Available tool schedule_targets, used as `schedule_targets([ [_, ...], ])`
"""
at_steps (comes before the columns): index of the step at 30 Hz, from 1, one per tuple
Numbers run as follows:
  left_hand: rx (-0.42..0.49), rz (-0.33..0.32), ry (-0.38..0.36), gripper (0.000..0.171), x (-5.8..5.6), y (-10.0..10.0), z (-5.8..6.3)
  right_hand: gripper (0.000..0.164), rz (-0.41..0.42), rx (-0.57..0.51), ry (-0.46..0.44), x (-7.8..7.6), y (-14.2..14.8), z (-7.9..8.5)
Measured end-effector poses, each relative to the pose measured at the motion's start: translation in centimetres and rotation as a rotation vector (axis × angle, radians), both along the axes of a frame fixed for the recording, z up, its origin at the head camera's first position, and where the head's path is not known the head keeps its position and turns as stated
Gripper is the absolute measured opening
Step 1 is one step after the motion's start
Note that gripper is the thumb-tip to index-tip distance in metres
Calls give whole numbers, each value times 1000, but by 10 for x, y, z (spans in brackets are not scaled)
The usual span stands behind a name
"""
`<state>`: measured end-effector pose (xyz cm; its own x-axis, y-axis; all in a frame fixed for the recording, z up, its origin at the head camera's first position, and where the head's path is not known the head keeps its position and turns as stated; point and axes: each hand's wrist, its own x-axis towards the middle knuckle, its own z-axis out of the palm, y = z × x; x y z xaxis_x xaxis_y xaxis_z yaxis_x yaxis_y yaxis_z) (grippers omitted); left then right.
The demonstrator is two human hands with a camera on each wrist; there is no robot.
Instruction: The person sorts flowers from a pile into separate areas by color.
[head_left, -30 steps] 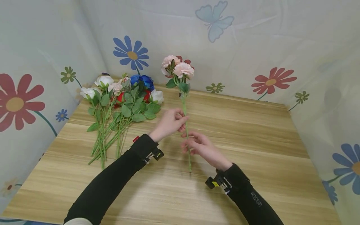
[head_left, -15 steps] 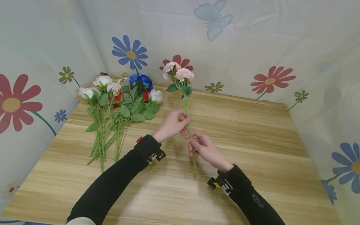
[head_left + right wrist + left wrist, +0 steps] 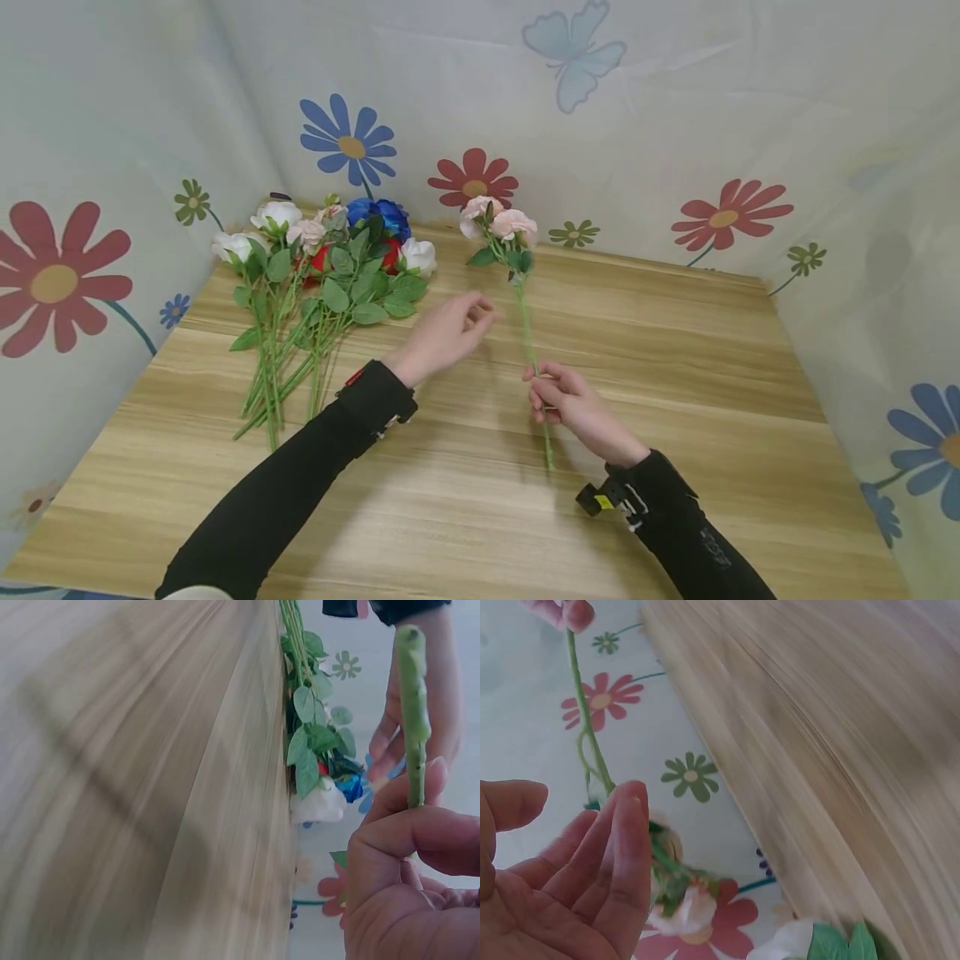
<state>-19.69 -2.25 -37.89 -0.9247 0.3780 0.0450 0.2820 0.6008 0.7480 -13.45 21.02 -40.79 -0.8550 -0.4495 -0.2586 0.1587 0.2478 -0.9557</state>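
Observation:
A pale pink artificial flower (image 3: 514, 226) with two open blooms stands nearly upright over the table, its long green stem pinched low down by my right hand (image 3: 581, 408). In the right wrist view the cut end of the stem (image 3: 413, 712) sticks out past the curled fingers. My left hand (image 3: 447, 333) is off the stem, a little to its left, fingers relaxed and holding nothing. Seen from the left wrist, that hand (image 3: 577, 877) has its thumb apart from the fingers, and the pink blooms (image 3: 686, 907) show behind it.
On the left of the wooden table (image 3: 675, 375) lies a pile of artificial flowers with white roses (image 3: 417, 257), a blue bloom (image 3: 382, 218), red blooms and green leaves (image 3: 352, 283). Their stems (image 3: 273, 392) point toward the front. A flower-printed cloth (image 3: 637, 150) hangs around the back and sides.
My left hand has let go of the stem and drawn back left. My right hand, now gripping the stem, has carried the pink flower to the right and lower.

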Motion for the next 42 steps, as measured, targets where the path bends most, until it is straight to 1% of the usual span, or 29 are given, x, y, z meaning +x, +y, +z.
schedule_targets([
  [2, -60, -7, 53, 36, 1, -4, 1, 29, -16, 0, -11, 0, 6, -1],
  [5, -130, -36, 118, 36, 1, -12, 1, 29, -37, -3, -33, 1, 16, -1],
  [8, -195, -56, 170, 37, 2, -21, 1, 29, -50, -1, -46, 3, 27, -1],
  [11, -243, -59, 189, 38, 4, -31, 2, 29, -65, 5, -46, 6, 41, -1],
  [15, -259, -51, 203, 39, 7, -43, 2, 28, -77, -1, -42, 11, 62, -3],
  [21, -271, -46, 253, 37, 9, -58, -2, 28, -96, -6, -43, 16, 92, -4],
  [24, -271, -39, 248, 38, 10, -65, -3, 31, -119, 10, -51, 17, 109, -5],
  [26, -272, -33, 232, 39, 12, -70, -3, 31, -135, 16, -54, 18, 120, -5],
  [30, -276, -21, 221, 39, 13, -79, -6, 27, -184, 6, -58, 20, 142, -6],
  [34, -291, -9, 219, 39, 13, -86, -7, 20, -239, -42, -84, 21, 165, -9],
  [37, -294, -1, 217, 38, 13, -90, -8, 16, -264, -103, -103, 21, 181, -12],
  [42, -281, -2, 209, 37, 13, -95, -9, 18, -273, -177, -91, 20, 206, -15],
])
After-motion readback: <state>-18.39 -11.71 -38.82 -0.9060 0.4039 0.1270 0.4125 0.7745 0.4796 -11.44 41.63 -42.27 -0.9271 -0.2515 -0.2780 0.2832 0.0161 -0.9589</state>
